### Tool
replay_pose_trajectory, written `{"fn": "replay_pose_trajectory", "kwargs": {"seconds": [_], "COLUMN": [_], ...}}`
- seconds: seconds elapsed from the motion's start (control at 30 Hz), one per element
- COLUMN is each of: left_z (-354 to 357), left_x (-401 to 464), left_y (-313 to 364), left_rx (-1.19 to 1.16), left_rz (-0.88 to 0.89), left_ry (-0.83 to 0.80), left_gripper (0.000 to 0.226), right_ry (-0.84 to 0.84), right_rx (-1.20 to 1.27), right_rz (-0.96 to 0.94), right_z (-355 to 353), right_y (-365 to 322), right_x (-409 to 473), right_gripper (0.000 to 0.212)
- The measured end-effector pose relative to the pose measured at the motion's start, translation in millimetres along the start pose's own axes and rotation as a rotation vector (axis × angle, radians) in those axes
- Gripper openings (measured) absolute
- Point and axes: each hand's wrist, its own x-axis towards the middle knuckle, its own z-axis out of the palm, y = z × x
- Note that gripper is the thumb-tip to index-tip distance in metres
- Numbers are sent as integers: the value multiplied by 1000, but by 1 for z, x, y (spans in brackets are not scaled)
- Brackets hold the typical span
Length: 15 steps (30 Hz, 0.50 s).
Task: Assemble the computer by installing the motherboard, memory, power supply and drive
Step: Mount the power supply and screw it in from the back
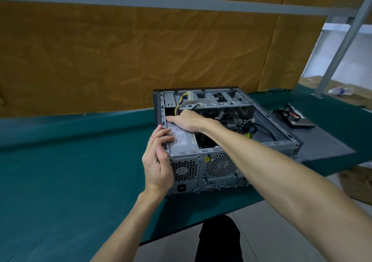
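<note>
An open grey computer case (267,145) lies on its side on the green table (70,171), rear panel toward me. The silver power supply (182,143) sits in the case's near-left corner, label up. My left hand (159,161) grips the case's left edge beside the power supply, fingers curled over the rim. My right hand (187,120) lies on the far end of the power supply, fingers pointing left, next to its yellow and black cables (181,102). A drive (296,118) with cables on it rests on the removed dark side panel (322,141) at the right.
A brown cardboard sheet (141,50) stands behind the table. A grey metal frame post (340,46) rises at the right. A plastic bottle (340,91) lies at the far right. Cardboard boxes (358,183) sit on the floor past the table's right edge.
</note>
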Motion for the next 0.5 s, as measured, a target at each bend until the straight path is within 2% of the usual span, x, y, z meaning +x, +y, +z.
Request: {"fn": "replay_pose_trajectory", "kwargs": {"seconds": [0.07,0.13,0.2,0.4,0.5], "left_z": [-2,-2,0,0,2], "left_x": [0,-1,-1,0,1], "left_y": [1,2,2,-2,-1], "left_rx": [-10,-23,-22,-53,-54], "left_rz": [-12,-19,-17,-24,-24], "left_ry": [-23,-26,-11,24,16], "left_gripper": [46,45,45,45,44], "right_ry": [-117,-213,-240,-241,-327], "right_rx": [149,173,162,106,187], "right_rz": [39,62,79,121,54], "right_z": [-7,-7,-3,-4,-7], "right_y": [13,23,27,20,21], "right_x": [-1,0,2,2,0], "right_gripper": [69,73,72,35,44]}}
